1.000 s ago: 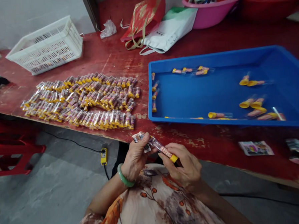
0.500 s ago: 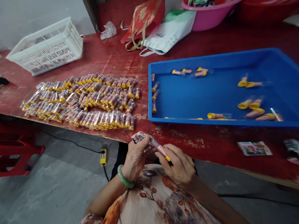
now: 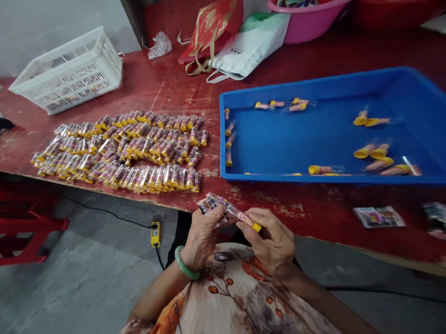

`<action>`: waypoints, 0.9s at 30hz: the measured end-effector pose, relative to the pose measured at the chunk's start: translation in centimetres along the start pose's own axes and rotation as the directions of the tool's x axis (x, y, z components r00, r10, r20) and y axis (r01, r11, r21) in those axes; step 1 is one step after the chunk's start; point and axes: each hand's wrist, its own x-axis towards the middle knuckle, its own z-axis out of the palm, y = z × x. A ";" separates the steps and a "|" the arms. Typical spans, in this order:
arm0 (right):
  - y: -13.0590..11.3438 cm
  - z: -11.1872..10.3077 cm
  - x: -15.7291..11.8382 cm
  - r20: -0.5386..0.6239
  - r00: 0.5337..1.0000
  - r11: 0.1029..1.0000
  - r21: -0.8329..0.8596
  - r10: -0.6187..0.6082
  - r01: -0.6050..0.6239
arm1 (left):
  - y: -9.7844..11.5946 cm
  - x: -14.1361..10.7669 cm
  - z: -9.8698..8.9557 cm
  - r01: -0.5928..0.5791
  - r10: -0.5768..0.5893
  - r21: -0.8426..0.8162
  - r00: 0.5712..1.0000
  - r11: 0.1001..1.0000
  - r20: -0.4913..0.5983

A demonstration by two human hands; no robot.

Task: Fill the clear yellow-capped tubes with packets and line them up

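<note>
Near the table's front edge, my left hand [image 3: 206, 232] pinches a small printed packet [image 3: 210, 203] together with the clear end of a tube [image 3: 244, 217]. The tube is transparent with a yellow cap and pinkish contents. My right hand [image 3: 271, 236] has its fingers closed round the tube's capped end. Left of the hands lie rows of similar yellow-capped tubes [image 3: 147, 141] on the red table [image 3: 167, 95]. A blue tray [image 3: 316, 85] to the right holds several loose tubes along its sides.
A white basket [image 3: 72, 75] stands at the back left. Red [image 3: 215, 23] and white [image 3: 250, 48] bags and a pink basin [image 3: 308, 23] are at the back. Printed packets [image 3: 378, 217] lie at the front right. Red stools [image 3: 24, 227] stand lower left.
My right hand and the tube's capped end have shifted slightly right and up. The yellow cap shows more clearly between my fingers. The view has moved a little.
</note>
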 end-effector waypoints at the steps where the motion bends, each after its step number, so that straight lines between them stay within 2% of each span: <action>1: 0.0 -0.1 0.1 0.015 1.000 1.000 -0.011 -0.025 0.026 | 0.0 0.1 -0.1 0.001 0.000 -0.009 1.000 1.000 0.003; 3: 0.0 -0.4 0.1 0.090 0.980 0.975 -0.120 -0.176 0.186 | 0.1 0.2 -0.1 -0.003 0.003 -0.037 1.000 0.999 -0.006; 5: 0.2 -0.9 -0.1 0.185 0.924 0.894 -0.246 -0.336 0.375 | 0.1 0.3 -0.2 -0.001 0.000 -0.055 1.000 0.998 -0.016; 7: 0.5 -1.2 -0.3 0.255 0.865 0.797 -0.342 -0.432 0.498 | 0.2 0.4 -0.2 0.015 -0.016 -0.058 1.000 0.998 -0.016; 8: 0.6 -1.3 -0.4 0.270 0.851 0.766 -0.372 -0.451 0.524 | 0.2 0.4 -0.3 0.022 -0.023 -0.056 1.000 0.998 -0.013; 13: 1.0 -1.1 -1.1 0.207 0.915 0.830 -0.386 -0.347 0.402 | 0.0 0.3 -0.3 0.008 -0.008 -0.031 1.000 0.999 -0.003; 16: 0.8 -0.9 -0.9 0.235 0.884 0.782 -0.413 -0.405 0.468 | -0.1 0.2 -0.3 -0.035 0.035 0.019 0.999 0.999 0.009; 17: 0.6 -0.8 -0.8 0.233 0.885 0.793 -0.392 -0.404 0.465 | -0.2 0.2 -0.3 -0.045 0.045 0.027 0.999 0.999 0.013; 18: 0.5 -0.6 -0.7 0.210 0.904 0.834 -0.352 -0.373 0.426 | -0.3 0.1 -0.3 -0.046 0.046 0.027 0.999 0.999 0.013; 20: 0.3 -0.2 -0.7 0.094 0.970 0.945 -0.222 -0.224 0.240 | -0.4 0.0 -0.2 -0.026 0.026 0.003 1.000 1.000 -0.002; 22: 0.2 0.3 -0.8 -0.011 0.996 0.991 -0.102 -0.086 0.084 | -0.6 -0.1 -0.2 -0.002 0.002 -0.027 1.000 1.000 -0.026; 24: 0.3 0.7 -0.9 -0.021 0.994 0.990 -0.102 -0.103 0.100 | -0.6 -0.1 -0.1 -0.003 0.001 -0.044 0.999 0.999 -0.043; 27: 0.5 0.7 -0.9 0.083 0.968 0.956 -0.153 -0.238 0.248 | -0.3 -0.2 -0.2 -0.005 0.005 -0.041 1.000 0.999 0.005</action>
